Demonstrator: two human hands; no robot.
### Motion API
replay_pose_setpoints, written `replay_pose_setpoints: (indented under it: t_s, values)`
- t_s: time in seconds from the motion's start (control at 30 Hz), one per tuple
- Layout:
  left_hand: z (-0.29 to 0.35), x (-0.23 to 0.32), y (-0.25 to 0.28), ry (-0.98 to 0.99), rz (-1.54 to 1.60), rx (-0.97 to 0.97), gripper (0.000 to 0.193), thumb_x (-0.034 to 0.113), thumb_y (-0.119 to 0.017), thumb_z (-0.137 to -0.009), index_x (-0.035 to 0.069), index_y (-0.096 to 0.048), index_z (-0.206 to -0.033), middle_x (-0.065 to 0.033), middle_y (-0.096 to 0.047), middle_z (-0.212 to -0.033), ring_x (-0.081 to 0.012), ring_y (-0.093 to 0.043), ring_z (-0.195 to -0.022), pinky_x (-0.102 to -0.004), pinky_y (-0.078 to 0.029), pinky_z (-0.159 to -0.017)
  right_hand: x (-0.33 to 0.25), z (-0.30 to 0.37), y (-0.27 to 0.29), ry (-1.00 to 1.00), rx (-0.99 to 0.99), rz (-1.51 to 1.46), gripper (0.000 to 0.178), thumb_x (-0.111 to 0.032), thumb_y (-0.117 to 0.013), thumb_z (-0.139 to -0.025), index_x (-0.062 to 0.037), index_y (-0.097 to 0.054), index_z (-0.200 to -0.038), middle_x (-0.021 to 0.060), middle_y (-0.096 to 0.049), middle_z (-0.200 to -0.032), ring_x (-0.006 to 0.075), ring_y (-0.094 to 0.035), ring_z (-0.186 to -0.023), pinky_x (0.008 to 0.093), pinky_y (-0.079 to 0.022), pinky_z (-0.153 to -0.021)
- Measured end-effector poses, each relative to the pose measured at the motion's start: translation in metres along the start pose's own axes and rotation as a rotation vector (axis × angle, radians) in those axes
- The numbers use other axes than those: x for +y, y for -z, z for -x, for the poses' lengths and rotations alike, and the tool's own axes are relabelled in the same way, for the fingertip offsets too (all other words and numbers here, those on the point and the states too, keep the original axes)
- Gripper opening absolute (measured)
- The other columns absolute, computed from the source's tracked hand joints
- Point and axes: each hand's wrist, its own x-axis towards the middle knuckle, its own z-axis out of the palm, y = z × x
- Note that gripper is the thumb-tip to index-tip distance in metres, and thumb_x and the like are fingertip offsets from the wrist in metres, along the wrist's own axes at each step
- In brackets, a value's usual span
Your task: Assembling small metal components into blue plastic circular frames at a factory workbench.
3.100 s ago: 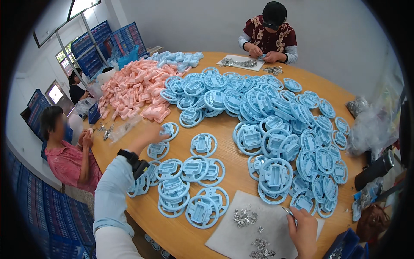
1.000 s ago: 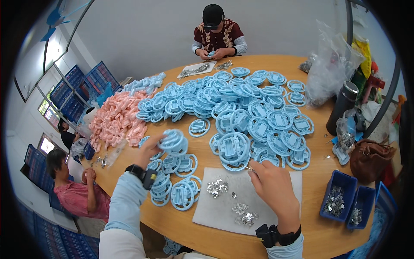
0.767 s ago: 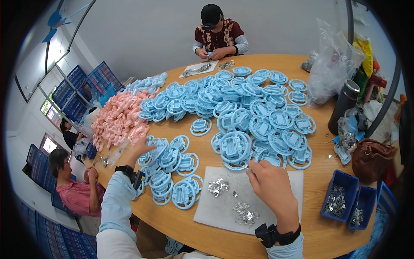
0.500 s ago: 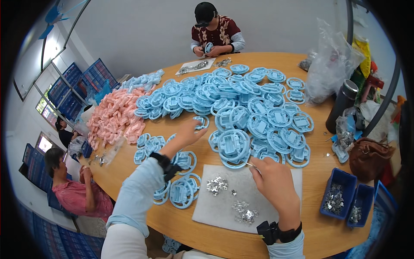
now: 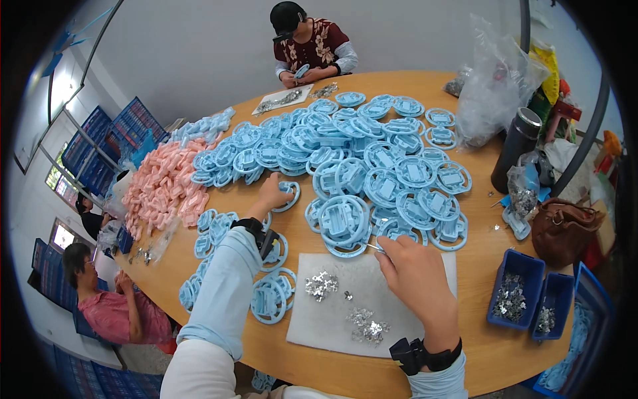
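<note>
My left hand (image 5: 271,193) is closed on the edge of a blue plastic ring-shaped part (image 5: 288,197), left of the big heap. In my right hand (image 5: 417,271) is a thin metal tool (image 5: 375,247), probably tweezers, pinched between thumb and fingers; most of it is hidden by the hand. Its tip lies beside the front ring (image 5: 343,223) of the heap of blue plastic rings (image 5: 382,183). Below, a white board (image 5: 312,326) carries small silvery metal pieces (image 5: 321,286) in two piles, with one piece (image 5: 348,295) between them.
Pink plastic parts (image 5: 163,186) are heaped at the left, more blue rings (image 5: 271,298) beside my left forearm. Blue bins (image 5: 515,287) of metal pieces, a brown bag (image 5: 565,229) and a dark flask (image 5: 517,149) stand at the right. A co-worker (image 5: 312,46) sits across the table.
My left hand has drawn away from the heap to the left, with the blue ring in it. The whole view has shifted a little. My right hand stays near the front ring.
</note>
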Motion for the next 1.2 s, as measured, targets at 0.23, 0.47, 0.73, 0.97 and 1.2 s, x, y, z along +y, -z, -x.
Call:
replay_pose_setpoints:
  t_s: [0.23,0.47,0.73,0.97,1.2]
  values:
    - [0.057,-0.027,0.089,-0.229,0.072,-0.053,0.069,0.034,-0.078,-0.062,0.004,-0.054,-0.119,-0.0196,-0.060,-0.109,-0.0308,-0.058,-0.101,-0.0373,-0.046,-0.088,-0.009,0.000,0.001,0.044,-0.002,-0.062,0.013,-0.016,-0.061,-0.083,-0.0047,-0.060,-0.088,0.0110,-0.059,-0.071,0.0282,-0.062,-0.061,0.0381,-0.048,-0.053]
    - [0.122,-0.036,0.134,-0.296,-0.269,-0.263,0.068,0.036,-0.077,-0.067,0.001,-0.053,-0.120,-0.0190,-0.057,-0.118,-0.0317,-0.054,-0.110,-0.0382,-0.044,-0.092,-0.012,0.003,0.006,0.061,0.024,-0.080,0.012,-0.016,-0.060,-0.083,-0.0045,-0.060,-0.086,0.0118,-0.059,-0.072,0.0286,-0.062,-0.061,0.0383,-0.049,-0.054]
    - [0.127,0.111,0.016,-0.744,0.104,-0.115,0.099,0.044,-0.077,-0.066,0.000,-0.027,-0.139,-0.0290,-0.036,-0.133,-0.0431,-0.036,-0.125,-0.0450,-0.033,-0.104,-0.002,0.005,0.009,0.070,0.113,-0.066,0.013,-0.017,-0.062,-0.082,-0.0047,-0.060,-0.086,0.0119,-0.060,-0.071,0.0286,-0.062,-0.061,0.0378,-0.048,-0.054]
    - [0.120,0.123,0.001,-0.622,0.123,-0.187,0.093,0.038,-0.078,-0.063,0.005,-0.033,-0.137,-0.0251,-0.044,-0.126,-0.0406,-0.045,-0.116,-0.0458,-0.038,-0.097,-0.003,0.005,0.012,0.064,0.118,-0.076,0.013,-0.017,-0.062,-0.082,-0.0049,-0.060,-0.085,0.0113,-0.059,-0.070,0.0281,-0.062,-0.061,0.0378,-0.048,-0.054]
    - [0.155,0.071,0.082,-0.464,-0.022,-0.017,0.093,0.039,-0.083,-0.058,0.005,-0.040,-0.134,-0.0204,-0.049,-0.117,-0.0357,-0.051,-0.108,-0.0409,-0.043,-0.092,0.004,0.008,0.025,-0.048,0.048,-0.128,0.022,-0.016,-0.062,-0.082,-0.0041,-0.064,-0.101,0.0125,-0.062,-0.077,0.0294,-0.061,-0.070,0.0388,-0.047,-0.061]
